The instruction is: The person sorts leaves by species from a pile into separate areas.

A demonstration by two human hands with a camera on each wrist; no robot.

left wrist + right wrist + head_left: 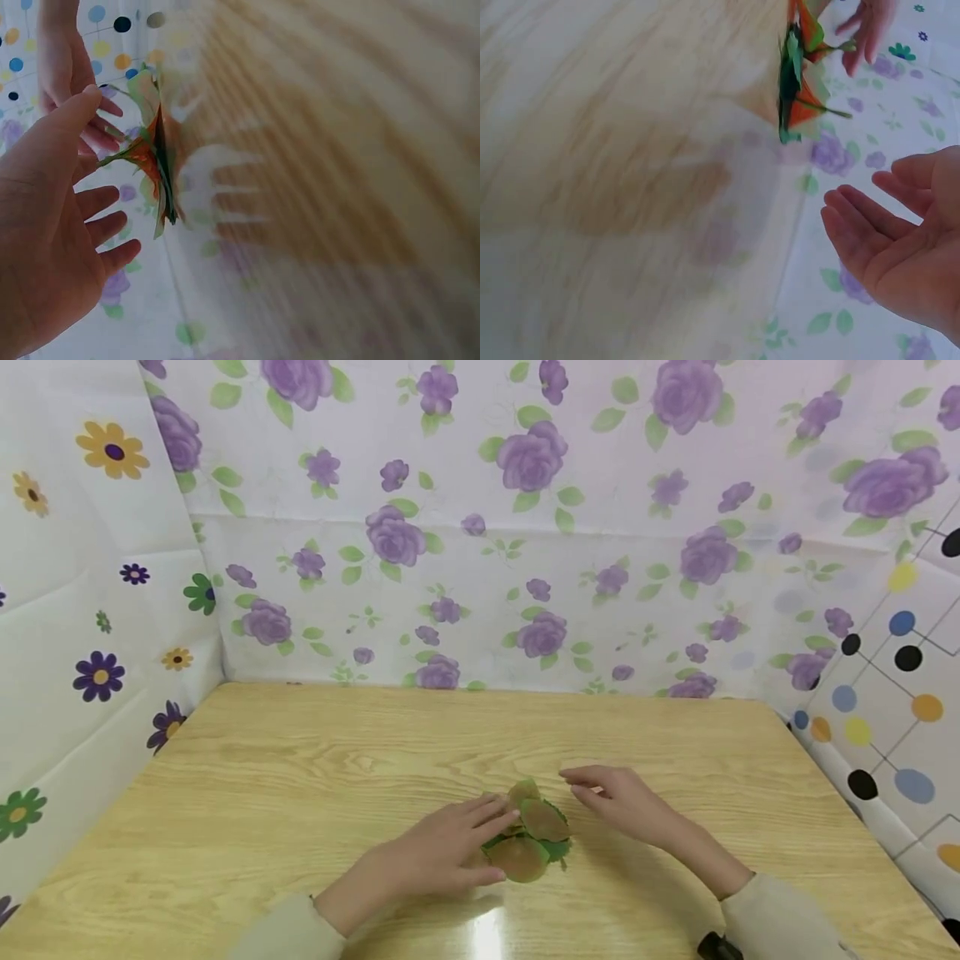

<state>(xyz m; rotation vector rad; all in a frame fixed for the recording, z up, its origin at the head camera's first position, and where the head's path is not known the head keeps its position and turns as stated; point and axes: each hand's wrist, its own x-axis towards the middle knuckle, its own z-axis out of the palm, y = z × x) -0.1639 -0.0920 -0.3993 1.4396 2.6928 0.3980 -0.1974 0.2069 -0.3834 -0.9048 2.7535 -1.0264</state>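
Note:
A small bunch of artificial leaves and petals, green with tan faces [517, 858], lies on the wooden table [300, 760]; from the side it shows orange and green parts [157, 150], [791, 82]. My left hand [442, 852] is over its left side with fingers spread; whether the fingertips touch it I cannot tell. To its right, my right hand [630, 806] hovers apart from it, fingers loosely extended, holding nothing. The palm and relaxed fingers of the right hand [900, 232] show in the right wrist view.
Flowered white cloth [465, 552] hangs behind the table's far edge. Patterned cloths stand at the left [90, 610] and right [885, 710] sides. A small black object [718, 946] is at the right sleeve near the bottom edge.

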